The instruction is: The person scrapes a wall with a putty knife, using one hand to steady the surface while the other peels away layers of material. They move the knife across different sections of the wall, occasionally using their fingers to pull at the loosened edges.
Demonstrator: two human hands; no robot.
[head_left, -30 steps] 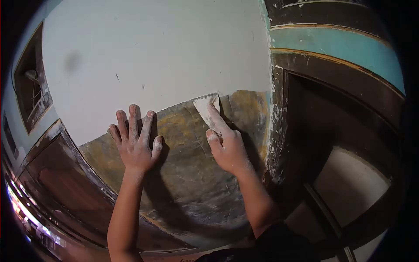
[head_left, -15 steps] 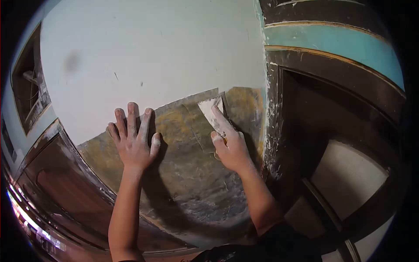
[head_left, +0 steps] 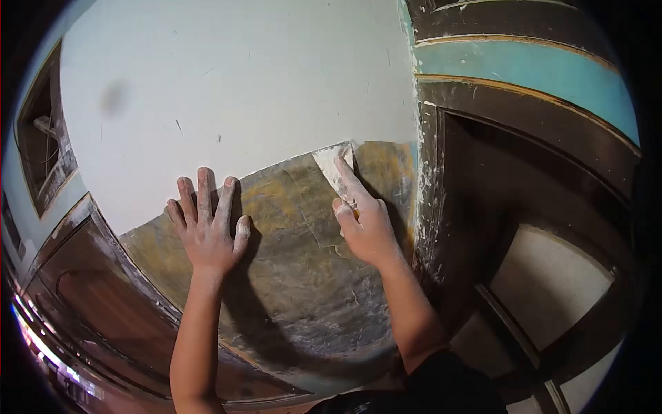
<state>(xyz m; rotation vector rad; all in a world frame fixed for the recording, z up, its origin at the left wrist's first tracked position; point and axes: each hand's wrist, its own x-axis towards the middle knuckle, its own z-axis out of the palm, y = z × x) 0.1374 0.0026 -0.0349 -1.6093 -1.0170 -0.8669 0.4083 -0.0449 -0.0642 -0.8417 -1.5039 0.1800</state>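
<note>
My left hand (head_left: 210, 231) lies flat on the wall with its dusty fingers spread, the fingertips reaching the lower edge of the white layer (head_left: 241, 83). In my right hand (head_left: 365, 224) is a putty knife (head_left: 334, 169) with a white-smeared blade, its index finger stretched along the blade. The blade rests against the wall where the white layer meets the mottled brown and yellow surface (head_left: 296, 276). Most of the knife's handle is hidden by my right hand.
A dark door frame (head_left: 431, 186) with flaked white paint runs down the right, beside a dark recess and a pale panel (head_left: 552, 283). At the left are a framed opening (head_left: 45, 134) and a brown wooden panel (head_left: 110, 283).
The grey strip by the blade has narrowed, and the white layer's edge now meets the blade's top. The view has shifted slightly. My left hand remains flat on the wall.
</note>
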